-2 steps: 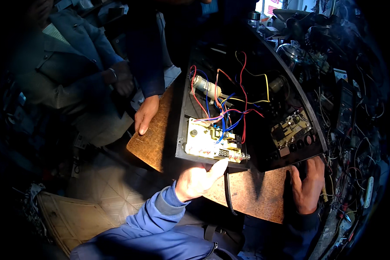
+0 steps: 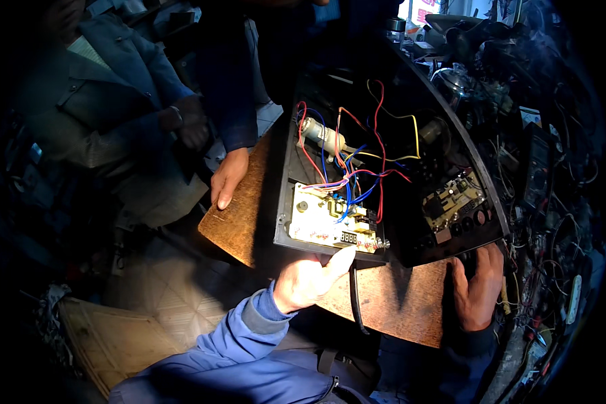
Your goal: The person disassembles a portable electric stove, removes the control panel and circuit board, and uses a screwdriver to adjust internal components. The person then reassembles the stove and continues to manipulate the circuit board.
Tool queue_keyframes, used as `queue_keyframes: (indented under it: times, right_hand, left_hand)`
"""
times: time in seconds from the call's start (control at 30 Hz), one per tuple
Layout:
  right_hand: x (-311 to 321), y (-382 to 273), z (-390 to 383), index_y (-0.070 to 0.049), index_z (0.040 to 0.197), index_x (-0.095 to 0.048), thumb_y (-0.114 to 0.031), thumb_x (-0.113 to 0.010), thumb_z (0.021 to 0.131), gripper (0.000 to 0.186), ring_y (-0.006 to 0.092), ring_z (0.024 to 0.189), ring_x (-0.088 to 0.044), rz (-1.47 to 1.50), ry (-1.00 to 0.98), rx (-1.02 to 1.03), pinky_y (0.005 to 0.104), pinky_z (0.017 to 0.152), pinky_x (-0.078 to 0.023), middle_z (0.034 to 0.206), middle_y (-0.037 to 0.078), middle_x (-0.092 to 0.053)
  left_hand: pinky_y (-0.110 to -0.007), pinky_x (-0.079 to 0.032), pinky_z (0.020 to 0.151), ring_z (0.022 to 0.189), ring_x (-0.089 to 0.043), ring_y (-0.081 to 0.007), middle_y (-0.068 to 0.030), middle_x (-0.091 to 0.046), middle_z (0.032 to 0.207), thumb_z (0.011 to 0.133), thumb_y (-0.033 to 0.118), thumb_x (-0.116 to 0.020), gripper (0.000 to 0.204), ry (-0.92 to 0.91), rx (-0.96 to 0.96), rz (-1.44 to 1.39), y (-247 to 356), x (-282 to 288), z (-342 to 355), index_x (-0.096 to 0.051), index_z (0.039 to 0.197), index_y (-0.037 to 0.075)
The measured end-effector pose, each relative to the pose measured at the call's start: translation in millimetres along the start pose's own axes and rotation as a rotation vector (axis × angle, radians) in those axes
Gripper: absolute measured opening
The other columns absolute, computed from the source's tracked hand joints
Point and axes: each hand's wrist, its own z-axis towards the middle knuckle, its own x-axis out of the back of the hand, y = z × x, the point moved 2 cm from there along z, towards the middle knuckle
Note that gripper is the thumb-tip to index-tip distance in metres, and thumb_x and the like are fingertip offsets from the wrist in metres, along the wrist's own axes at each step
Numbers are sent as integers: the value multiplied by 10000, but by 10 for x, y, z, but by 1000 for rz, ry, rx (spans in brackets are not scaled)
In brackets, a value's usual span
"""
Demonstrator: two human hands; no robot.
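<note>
Opened black, hard-shelled housing in two halves (image 2: 285, 205), centre to right of frame, over a worn brown wooden board (image 2: 411, 306); left hand (image 2: 310, 279), lower centre, pinches its near rim, thumb beside the cream circuit board (image 2: 310, 222); right hand (image 2: 479, 289), lower right, thumb spread from fingers, meets the other half's lower corner, grip partly hidden. Step in hand, apparently: supporting the open housing, circuitry exposed. Next move likely calls for level support, sparing the red, blue and yellow wires (image 2: 347, 178) any strain.
</note>
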Motion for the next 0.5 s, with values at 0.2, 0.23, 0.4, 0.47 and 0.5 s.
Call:
queue_keyframes:
  times: [0.2, 0.23, 0.4, 0.47, 0.5]
  right_hand:
    - [-124, 116, -75, 82, 1119, -613, -25, -669, 877, 271, 453, 1117, -551, -64, -59, -68, 493, 969, -450, 1182, 259, -586]
    - [-120, 122, -97, 81, 1122, -614, -27, -670, 877, 273, 453, 1119, -552, -88, -47, -71, 493, 967, -451, 1189, 260, -586]
    - [-73, 104, -203, 82, 1171, -581, -24, -681, 869, 336, 466, 1168, -533, -176, -87, -101, 513, 995, -438, 1260, 281, -555]
    - [-64, 105, -221, 85, 1172, -575, -20, -683, 863, 344, 468, 1178, -528, -217, -83, -99, 519, 999, -438, 1263, 281, -551]
    - [-50, 105, -242, 86, 1172, -572, -18, -684, 860, 348, 469, 1183, -526, -239, -83, -103, 522, 1001, -437, 1264, 280, -550]
  left_hand:
    - [-354, -565, 646, 731, -707, -268, -194, -732, 988, 920, 25, -659, 407, -2, -151, 241, -110, 12, -75, -640, 1327, 19]
    - [-353, -563, 637, 725, -706, -266, -192, -732, 984, 921, 26, -659, 407, 0, -166, 242, -106, 24, -70, -640, 1328, 19]
    - [-348, -558, 635, 742, -706, -262, -184, -730, 996, 931, 27, -656, 397, 49, -243, 231, -24, 93, 8, -642, 1328, 18]
    - [-361, -565, 714, 822, -707, -278, -193, -719, 1046, 958, 35, -639, 351, -4, 14, 198, 57, 138, -36, -648, 1308, 13]
    - [-368, -568, 753, 862, -707, -286, -197, -713, 1071, 971, 38, -630, 329, -29, 142, 189, 101, 154, -56, -652, 1298, 11]
